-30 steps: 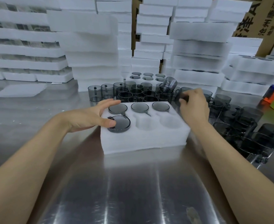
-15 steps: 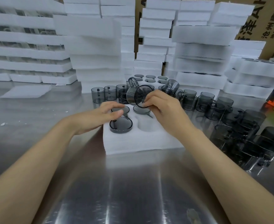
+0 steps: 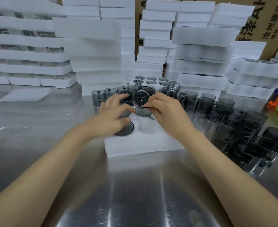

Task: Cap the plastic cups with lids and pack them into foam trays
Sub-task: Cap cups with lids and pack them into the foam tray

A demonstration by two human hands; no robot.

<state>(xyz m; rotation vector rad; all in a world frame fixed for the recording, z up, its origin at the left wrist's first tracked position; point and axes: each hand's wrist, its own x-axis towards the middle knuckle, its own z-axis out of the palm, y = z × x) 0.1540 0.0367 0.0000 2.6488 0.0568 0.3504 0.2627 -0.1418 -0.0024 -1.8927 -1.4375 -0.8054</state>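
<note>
right hand [image 3: 166,112] brings cup [image 3: 142,97] from cluster, holds it tilted over foam tray [image 3: 143,145]; left hand [image 3: 113,115] lifts off front-left lid [image 3: 126,130], fingers spread.

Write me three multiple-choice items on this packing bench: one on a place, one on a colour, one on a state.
1. The tilted cup in the right hand is: A. above the foam tray; B. on the floor; C. on top of a cardboard box.
2. The loose cups on the table are: A. red; B. smoky grey; C. opaque white.
3. The tray's front middle pocket is: A. empty; B. holding a capped cup; C. covered by a lid.

Key: 1 A, the hand holds it over the tray's back row; 2 B, all are see-through dark grey; 3 A, only white foam shows in it.
</note>
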